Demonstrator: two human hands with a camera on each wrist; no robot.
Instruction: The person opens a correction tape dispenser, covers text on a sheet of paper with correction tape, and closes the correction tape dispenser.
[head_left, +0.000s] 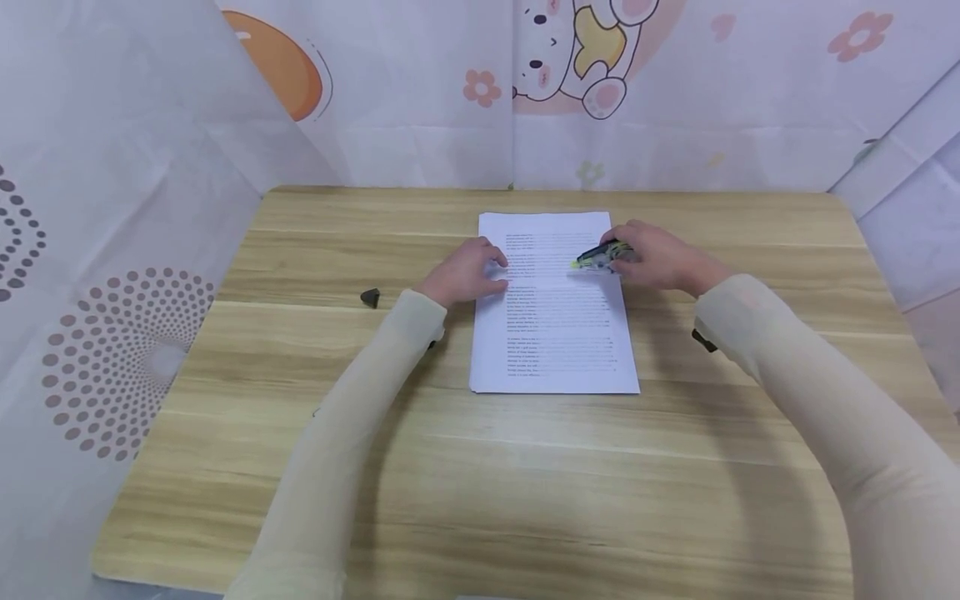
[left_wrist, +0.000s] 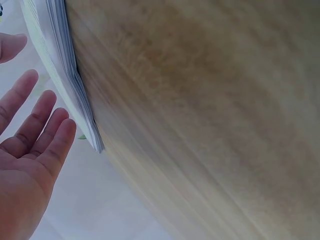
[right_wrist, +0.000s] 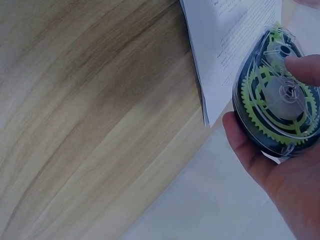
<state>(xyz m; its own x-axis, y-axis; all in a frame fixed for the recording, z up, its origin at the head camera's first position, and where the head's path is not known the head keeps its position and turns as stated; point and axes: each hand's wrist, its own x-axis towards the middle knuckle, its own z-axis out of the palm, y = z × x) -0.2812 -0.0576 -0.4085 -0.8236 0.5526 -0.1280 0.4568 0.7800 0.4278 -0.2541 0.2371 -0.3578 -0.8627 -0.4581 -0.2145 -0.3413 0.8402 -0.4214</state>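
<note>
A stack of printed paper (head_left: 555, 367) lies on the wooden table, its layered edge showing in the left wrist view. My right hand (head_left: 656, 258) grips a correction tape dispenser (right_wrist: 280, 95), a clear and black case with green gear wheels inside. Its yellow-green tip (head_left: 575, 264) points left over the upper right part of the printed text. At the sheet's left side is my left hand (head_left: 468, 273), thumb and fingers spread apart at the paper's edge. In the left wrist view the left hand's fingers (left_wrist: 32, 125) are loosely extended with nothing between them.
A small black cap-like piece (head_left: 371, 297) lies on the table (head_left: 300, 467) left of my left hand. Behind the table's far edge hangs a patterned white curtain (head_left: 420, 92). Another patterned cloth (head_left: 75, 208) hangs at the left.
</note>
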